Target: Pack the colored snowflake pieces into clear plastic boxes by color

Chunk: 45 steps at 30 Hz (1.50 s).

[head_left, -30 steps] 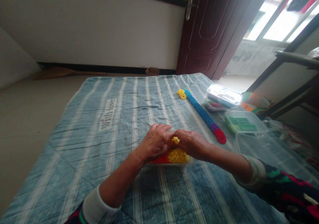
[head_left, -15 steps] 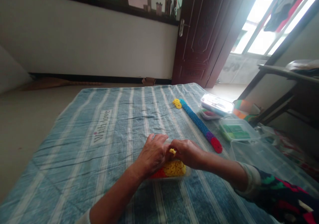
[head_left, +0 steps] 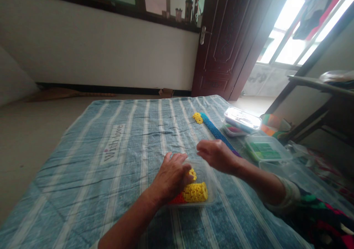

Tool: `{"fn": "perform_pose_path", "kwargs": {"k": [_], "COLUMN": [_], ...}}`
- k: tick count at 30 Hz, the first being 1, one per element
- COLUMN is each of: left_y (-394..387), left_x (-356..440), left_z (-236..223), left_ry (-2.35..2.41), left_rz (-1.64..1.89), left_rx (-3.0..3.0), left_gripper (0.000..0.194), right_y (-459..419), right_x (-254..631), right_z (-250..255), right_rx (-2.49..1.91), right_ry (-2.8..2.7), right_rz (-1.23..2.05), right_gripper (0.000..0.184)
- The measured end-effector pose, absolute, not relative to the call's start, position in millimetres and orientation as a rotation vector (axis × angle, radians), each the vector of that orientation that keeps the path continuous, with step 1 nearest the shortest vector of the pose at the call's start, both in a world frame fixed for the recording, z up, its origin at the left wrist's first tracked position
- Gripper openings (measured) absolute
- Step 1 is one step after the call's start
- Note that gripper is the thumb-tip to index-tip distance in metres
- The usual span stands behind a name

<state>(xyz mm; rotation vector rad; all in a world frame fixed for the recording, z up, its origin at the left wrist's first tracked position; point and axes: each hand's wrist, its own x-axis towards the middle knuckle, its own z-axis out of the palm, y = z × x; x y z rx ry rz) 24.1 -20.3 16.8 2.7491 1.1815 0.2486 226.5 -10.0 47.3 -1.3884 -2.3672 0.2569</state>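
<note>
A yellow-and-red bead strip (head_left: 194,193) lies in a clear plastic tray (head_left: 207,175), a small yellow bead cluster (head_left: 191,174) just above it. The left hand (head_left: 171,177) is curled over the tray beside the cluster; grip cannot be confirmed. The right hand (head_left: 217,155) is open, raised clear of the tray. A blue bead strip (head_left: 217,132) and plastic boxes (head_left: 242,120) lie beyond, on striped blue cloth (head_left: 83,179).

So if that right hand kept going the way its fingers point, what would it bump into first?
The right hand points left; its way looks free over the striped cloth, just past the left hand, though depth is hard to judge.
</note>
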Motion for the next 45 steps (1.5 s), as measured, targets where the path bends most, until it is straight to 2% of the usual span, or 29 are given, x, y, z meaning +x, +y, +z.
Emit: {"fn": "perform_pose_path", "kwargs": {"k": [5,13,25,31,38,45], "left_y": [-21,-23,-23,-23,-23,-22], "left_x": [22,20,19,19,19,21], "left_z": [18,17,11,11,12,15], "left_ry": [1.154,1.170,1.176,1.166,1.155,1.141], "left_rz": [0.252,0.220,0.259,0.276,0.287,0.272], "left_rx": [2.711,2.672,2.704,2.717,2.731,2.752], "left_gripper": [0.013,0.016,0.019,0.018,0.018,0.019], "right_y": [76,175,206,209,202,168], "right_x": [252,268,274,272,265,258], "right_z": [64,26,11,11,17,45], "right_rx": [-1.812,-2.035,-2.046,-2.015,-1.996,-1.867], "right_ry": [-2.327,-2.335,-2.401,-2.395,-2.395,-2.453], "right_rz": [-0.008,0.002,-0.015,-0.035,-0.030,0.030], "right_gripper": [0.020,0.048,0.051,0.045,0.027,0.012]}}
